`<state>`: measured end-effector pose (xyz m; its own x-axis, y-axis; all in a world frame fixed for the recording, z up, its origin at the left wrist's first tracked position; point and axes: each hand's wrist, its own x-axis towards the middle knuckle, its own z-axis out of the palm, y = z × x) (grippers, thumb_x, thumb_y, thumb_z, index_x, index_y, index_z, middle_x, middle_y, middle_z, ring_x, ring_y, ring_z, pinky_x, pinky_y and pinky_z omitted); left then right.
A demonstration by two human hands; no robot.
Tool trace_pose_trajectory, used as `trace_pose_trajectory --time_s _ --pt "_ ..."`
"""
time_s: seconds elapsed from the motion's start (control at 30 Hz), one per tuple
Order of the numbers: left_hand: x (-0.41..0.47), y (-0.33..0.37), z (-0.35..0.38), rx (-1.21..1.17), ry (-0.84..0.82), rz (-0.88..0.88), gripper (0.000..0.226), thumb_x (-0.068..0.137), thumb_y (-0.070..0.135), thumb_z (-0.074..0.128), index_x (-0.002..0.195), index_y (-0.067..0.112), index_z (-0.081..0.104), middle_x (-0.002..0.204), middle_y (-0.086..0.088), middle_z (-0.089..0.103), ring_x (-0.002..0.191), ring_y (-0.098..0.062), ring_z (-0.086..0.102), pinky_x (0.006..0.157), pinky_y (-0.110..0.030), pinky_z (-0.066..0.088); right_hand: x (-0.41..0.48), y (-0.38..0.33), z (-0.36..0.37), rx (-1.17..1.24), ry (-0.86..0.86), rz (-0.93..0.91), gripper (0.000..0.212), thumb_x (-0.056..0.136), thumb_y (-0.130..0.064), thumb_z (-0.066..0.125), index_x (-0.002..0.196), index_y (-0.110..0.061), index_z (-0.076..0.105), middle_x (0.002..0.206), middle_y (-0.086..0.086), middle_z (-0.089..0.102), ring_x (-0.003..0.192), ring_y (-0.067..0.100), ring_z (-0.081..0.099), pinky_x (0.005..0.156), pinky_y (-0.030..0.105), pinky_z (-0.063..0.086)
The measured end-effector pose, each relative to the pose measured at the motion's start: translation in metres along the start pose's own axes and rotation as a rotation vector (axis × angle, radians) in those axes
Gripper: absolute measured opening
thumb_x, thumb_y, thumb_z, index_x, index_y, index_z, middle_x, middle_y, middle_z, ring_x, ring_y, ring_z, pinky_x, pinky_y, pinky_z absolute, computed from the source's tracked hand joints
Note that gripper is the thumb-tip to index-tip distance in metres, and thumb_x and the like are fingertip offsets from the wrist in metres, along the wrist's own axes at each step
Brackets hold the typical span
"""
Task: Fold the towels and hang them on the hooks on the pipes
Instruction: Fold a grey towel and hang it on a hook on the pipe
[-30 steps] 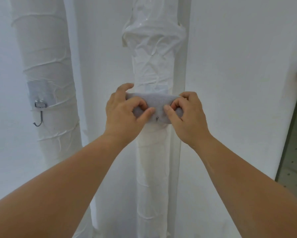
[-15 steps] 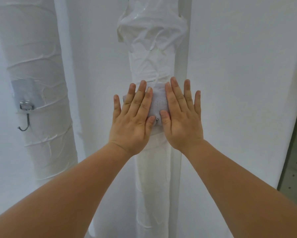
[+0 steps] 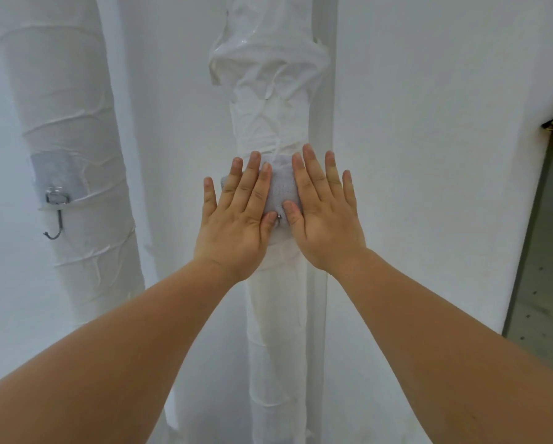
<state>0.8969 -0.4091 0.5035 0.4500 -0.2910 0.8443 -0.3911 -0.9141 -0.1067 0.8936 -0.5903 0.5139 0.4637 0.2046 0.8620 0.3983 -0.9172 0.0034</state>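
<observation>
A small folded pale grey towel (image 3: 282, 186) hangs against the middle white-wrapped pipe (image 3: 273, 110). The tip of a metal hook (image 3: 278, 219) pokes out through its lower part. My left hand (image 3: 236, 216) lies flat on the towel's left half with straight fingers. My right hand (image 3: 324, 213) presses flat on the right half. Both thumbs sit beside the hook tip. Most of the towel is hidden under my palms.
A thicker wrapped pipe (image 3: 70, 100) stands to the left, with a bare metal hook (image 3: 55, 216) fixed on a grey patch. White wall fills the right side, ending at an edge with grey floor (image 3: 544, 283) beyond it.
A second ago both hands pinched the towel with curled fingers around the hook. Since then the fingers straightened and both palms now lie flat on the towel against the pipe.
</observation>
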Motion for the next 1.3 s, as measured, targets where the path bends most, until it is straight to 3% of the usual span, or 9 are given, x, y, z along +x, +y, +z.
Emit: trace_pose_trajectory --time_s 0.13,0.27,0.4,0.7,0.93,1.13,1.3 --pt "-0.002 0.004 -0.018 0.049 -0.085 -0.024 0.065 0.106 0.049 0.011 0.155 0.029 -0.027 0.163 0.013 -0.033 0.152 -0.012 -0.028 0.123 -0.052 -0.018 -0.005 -0.005 -0.016 -0.046 -0.055 0.023 0.068 0.104 -0.053 0.019 0.159 -0.029 -0.013 0.168 -0.008 -0.016 0.155 0.022 -0.019 0.125 0.052 -0.005" --pt "-0.006 0.007 -0.033 0.089 -0.125 -0.024 0.066 0.107 0.049 0.012 0.156 0.026 -0.026 0.163 0.012 -0.034 0.151 -0.013 -0.031 0.122 -0.053 -0.019 -0.011 -0.010 -0.028 -0.074 -0.053 0.011 0.070 0.105 -0.050 0.028 0.159 -0.028 -0.012 0.169 -0.007 -0.015 0.155 0.021 -0.016 0.126 0.052 -0.003" --pt "-0.011 0.009 -0.045 0.101 -0.149 -0.035 0.066 0.107 0.045 0.014 0.156 0.025 -0.026 0.164 0.011 -0.032 0.152 -0.015 -0.030 0.122 -0.055 -0.017 -0.019 -0.012 -0.038 -0.108 -0.077 0.021 0.068 0.105 -0.050 0.022 0.159 -0.026 -0.011 0.169 -0.006 -0.015 0.155 0.022 -0.016 0.125 0.053 -0.003" --pt "-0.058 0.003 -0.079 0.057 -0.148 -0.130 0.069 0.105 0.047 0.020 0.160 0.025 -0.015 0.168 0.006 -0.022 0.156 -0.018 -0.019 0.124 -0.053 -0.012 -0.049 -0.048 -0.031 -0.003 0.029 0.062 0.066 0.106 -0.045 0.030 0.162 -0.023 0.003 0.170 0.003 -0.005 0.156 0.025 -0.010 0.125 0.055 0.001" --pt "-0.103 -0.022 -0.074 0.026 -0.205 -0.193 0.073 0.101 0.057 0.023 0.162 0.028 -0.005 0.171 0.003 -0.012 0.158 -0.021 -0.010 0.126 -0.054 -0.003 -0.098 -0.081 -0.008 0.021 -0.020 0.154 0.067 0.102 -0.053 0.032 0.161 -0.026 0.014 0.170 0.007 0.001 0.157 0.026 -0.005 0.125 0.055 0.006" --pt "-0.144 -0.057 -0.043 0.004 -0.309 -0.092 0.077 0.097 0.068 0.010 0.159 0.029 -0.016 0.170 0.002 -0.020 0.156 -0.021 -0.019 0.126 -0.053 -0.006 -0.127 -0.128 0.030 -0.063 -0.144 0.207 0.067 0.102 -0.056 0.033 0.160 -0.028 0.015 0.170 0.006 -0.002 0.157 0.025 -0.009 0.125 0.056 0.006" --pt "-0.197 -0.115 -0.021 -0.111 -0.321 0.038 0.076 0.100 0.062 0.024 0.162 0.022 0.004 0.172 -0.003 -0.001 0.158 -0.024 -0.006 0.126 -0.050 -0.001 -0.154 -0.175 0.062 -0.200 -0.244 0.294 0.067 0.102 -0.057 0.030 0.161 -0.030 0.011 0.170 0.004 -0.006 0.156 0.024 -0.012 0.125 0.055 0.004"
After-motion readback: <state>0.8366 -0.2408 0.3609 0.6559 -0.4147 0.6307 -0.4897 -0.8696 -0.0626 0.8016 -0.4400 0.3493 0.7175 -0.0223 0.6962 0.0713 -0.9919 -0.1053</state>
